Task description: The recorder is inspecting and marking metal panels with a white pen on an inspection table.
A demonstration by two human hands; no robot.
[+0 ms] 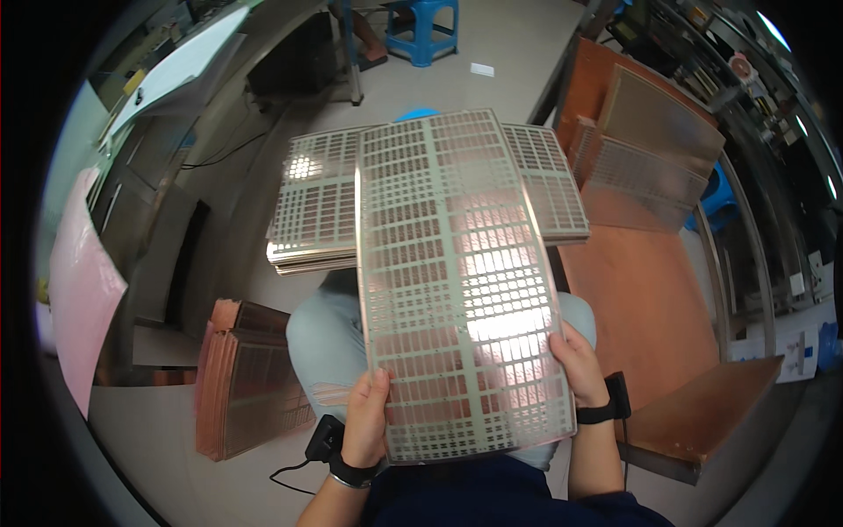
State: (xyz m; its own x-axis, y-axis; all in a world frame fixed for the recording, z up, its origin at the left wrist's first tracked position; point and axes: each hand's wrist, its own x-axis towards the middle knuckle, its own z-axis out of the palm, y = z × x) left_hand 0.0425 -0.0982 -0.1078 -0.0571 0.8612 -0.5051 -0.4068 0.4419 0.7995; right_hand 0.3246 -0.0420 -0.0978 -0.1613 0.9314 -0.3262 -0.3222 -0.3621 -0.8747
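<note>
The left hand [364, 415] and right hand [580, 366] gripped a patterned board [457, 290] by its edges, its long axis pointing forward, slightly left.

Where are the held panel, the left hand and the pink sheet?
Held panel [453, 294], head view: middle of its patterned face.
Left hand [364, 422], head view: middle of the hand.
Pink sheet [86, 281], head view: middle of its surface.

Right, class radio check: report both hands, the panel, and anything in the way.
Left hand gripping left edge, right hand gripping right. Patterned panel held between them, hiding part of the panel stack beyond. Nothing visibly blocking either hand.
</note>
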